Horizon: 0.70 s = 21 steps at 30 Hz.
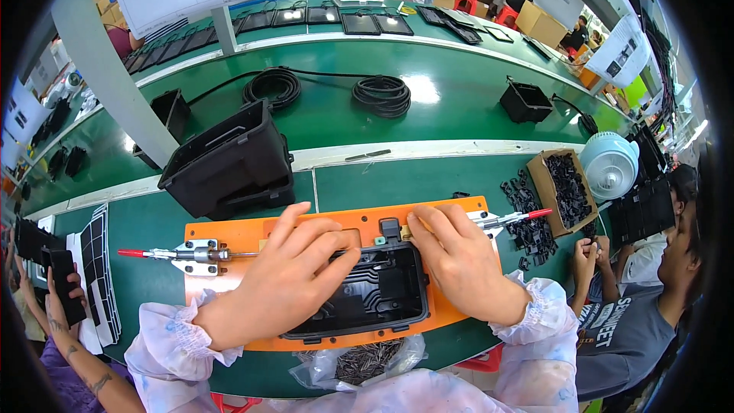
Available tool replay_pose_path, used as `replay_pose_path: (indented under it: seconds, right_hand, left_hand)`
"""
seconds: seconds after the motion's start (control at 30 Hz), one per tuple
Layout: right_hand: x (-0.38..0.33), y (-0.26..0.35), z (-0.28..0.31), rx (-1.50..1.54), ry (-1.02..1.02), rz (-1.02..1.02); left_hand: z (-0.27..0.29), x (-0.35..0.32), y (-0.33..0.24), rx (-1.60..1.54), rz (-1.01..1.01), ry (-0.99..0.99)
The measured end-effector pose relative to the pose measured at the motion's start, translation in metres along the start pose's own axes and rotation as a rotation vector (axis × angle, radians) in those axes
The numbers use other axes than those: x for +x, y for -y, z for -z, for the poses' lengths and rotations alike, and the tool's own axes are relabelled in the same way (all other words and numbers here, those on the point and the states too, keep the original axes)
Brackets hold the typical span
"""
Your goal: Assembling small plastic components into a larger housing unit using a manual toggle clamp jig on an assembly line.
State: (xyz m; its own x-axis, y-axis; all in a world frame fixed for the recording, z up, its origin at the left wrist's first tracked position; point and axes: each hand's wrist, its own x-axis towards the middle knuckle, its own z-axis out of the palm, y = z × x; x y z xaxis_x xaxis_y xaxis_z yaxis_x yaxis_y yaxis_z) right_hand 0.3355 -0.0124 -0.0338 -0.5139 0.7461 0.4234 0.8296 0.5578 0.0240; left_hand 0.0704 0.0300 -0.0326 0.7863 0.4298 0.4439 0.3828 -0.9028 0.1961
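Downward head-worn fisheye view.

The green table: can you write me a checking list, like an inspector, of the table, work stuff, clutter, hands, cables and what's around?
Surface: green table, shiny.
Work things: open black housing on an orange board; clamps with red handles at both ends.
Clutter: loose black parts beside a cardboard box of more; bag of metal pieces in front.
Hands: left hand over the housing, fingers spread; right hand at its upper right, grip unclear.
Cables: two black coils farther back.
Surroundings: co-workers both sides; pale blue fan, right.
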Motion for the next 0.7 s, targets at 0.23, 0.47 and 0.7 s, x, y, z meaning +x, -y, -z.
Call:
replay_pose_path:
  seconds: [0.23,0.47,0.7]
  right_hand:
    - [-0.008,-0.004,-0.002,0.000,0.014,0.006]
    - [-0.081,-0.089,0.037,-0.317,-0.322,-0.705]
    - [-0.125,-0.149,-0.025,1.536,-0.981,-1.154]
  left_hand:
    - [-0.021,0.025,0.002,-0.038,-0.053,0.008]
    - [-0.032,0.025,0.002,-0.020,-0.089,0.013]
    - [-0.040,0.029,-0.001,-0.126,-0.062,-0.026]
